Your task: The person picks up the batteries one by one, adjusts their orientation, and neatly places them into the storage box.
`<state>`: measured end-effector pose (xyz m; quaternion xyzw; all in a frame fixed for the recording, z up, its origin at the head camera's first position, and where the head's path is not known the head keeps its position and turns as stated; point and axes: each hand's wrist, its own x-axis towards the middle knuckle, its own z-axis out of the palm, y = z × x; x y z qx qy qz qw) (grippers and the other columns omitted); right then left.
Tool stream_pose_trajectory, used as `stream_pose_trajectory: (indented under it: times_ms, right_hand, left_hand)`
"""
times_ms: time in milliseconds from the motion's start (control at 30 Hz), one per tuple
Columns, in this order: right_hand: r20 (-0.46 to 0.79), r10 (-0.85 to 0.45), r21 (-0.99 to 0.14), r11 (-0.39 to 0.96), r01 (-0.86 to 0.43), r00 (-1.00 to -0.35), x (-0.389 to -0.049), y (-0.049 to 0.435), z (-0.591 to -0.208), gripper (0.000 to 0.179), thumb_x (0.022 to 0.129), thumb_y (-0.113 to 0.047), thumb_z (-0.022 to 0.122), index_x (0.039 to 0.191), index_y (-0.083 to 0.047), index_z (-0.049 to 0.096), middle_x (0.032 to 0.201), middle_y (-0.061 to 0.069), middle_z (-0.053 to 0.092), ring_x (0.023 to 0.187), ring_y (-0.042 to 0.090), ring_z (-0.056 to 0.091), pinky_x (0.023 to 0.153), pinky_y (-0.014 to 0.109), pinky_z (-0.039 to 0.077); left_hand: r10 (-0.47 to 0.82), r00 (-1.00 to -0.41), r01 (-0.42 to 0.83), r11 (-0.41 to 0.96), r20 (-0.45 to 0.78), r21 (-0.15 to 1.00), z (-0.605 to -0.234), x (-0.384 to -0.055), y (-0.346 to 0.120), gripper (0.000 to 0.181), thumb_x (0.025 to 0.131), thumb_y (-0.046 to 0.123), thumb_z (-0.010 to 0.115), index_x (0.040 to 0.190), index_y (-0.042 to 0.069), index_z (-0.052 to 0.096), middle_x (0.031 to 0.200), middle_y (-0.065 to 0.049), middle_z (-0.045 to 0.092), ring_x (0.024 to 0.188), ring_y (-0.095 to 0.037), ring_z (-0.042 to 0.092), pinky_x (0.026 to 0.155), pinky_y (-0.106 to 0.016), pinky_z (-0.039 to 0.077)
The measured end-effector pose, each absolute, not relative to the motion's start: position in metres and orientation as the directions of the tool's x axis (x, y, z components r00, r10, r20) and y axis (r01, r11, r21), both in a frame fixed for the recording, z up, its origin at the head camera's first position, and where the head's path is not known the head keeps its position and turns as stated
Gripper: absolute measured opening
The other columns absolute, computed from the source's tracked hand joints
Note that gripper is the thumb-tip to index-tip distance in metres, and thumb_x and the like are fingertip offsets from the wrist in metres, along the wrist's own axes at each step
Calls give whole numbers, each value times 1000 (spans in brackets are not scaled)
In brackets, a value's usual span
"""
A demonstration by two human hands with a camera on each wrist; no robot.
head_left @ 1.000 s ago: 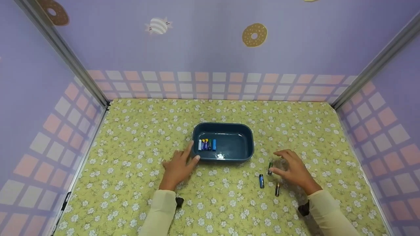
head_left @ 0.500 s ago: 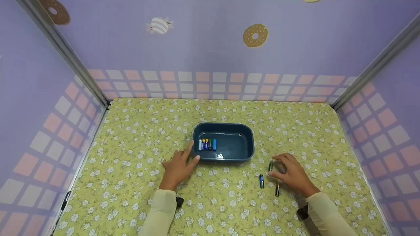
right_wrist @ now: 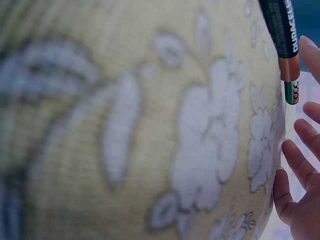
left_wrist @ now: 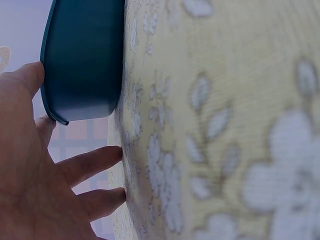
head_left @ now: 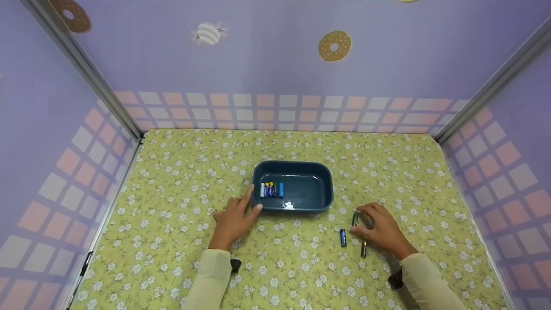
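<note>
A dark blue plastic box [head_left: 310, 209] stands mid-table with several batteries [head_left: 271, 190] side by side at its left end. My left hand [head_left: 234, 221] touches the box's near left corner with thumb and index finger, fingers spread; in the left wrist view other fingertips [left_wrist: 117, 152] rest on the cloth. To the right of the box, my right hand [head_left: 381, 226] pinches a green battery [head_left: 355, 218] end to end between thumb and index finger. A blue and black battery [head_left: 343, 237] lies just left of the thumb. A copper-topped Duracell battery [head_left: 363, 249] lies below that hand.
A yellow flowered cloth [head_left: 193, 172] covers the table. Purple patterned panels [head_left: 275, 64] enclose it at the back and both sides, with metal posts [head_left: 86, 69] in the back corners.
My right hand has moved slightly down and left, and its thumb and index finger have closed onto the green battery's ends. The left hand and the box stay in place.
</note>
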<state>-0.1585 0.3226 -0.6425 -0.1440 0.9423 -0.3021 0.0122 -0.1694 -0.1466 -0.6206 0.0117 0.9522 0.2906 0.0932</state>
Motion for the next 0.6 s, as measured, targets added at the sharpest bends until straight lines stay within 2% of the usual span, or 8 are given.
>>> stream_pose_trajectory:
  times_ms: [300, 600]
  right_hand:
    - [50, -276, -582, 773, -252, -960, -157, 322, -642, 71, 81, -59, 80, 138, -21, 63, 133, 1, 58, 123, 28, 57, 98, 59, 49]
    - [31, -276, -574, 782, -244, -961, -158, 322, -642, 70, 80, -62, 79, 135, -22, 65, 131, 1, 59, 122, 27, 55, 98, 58, 49]
  left_hand:
    - [75, -984, -31, 826, -163, 563, -621, -170, -147, 79, 93, 84, 33, 161, 51, 8, 161, -14, 41, 153, -43, 29, 104, -90, 5]
    - [82, -985, -19, 826, -154, 563, -621, -169, -147, 78, 93, 84, 33, 160, 55, 6, 161, -13, 42, 155, -42, 24, 102, -91, 7]
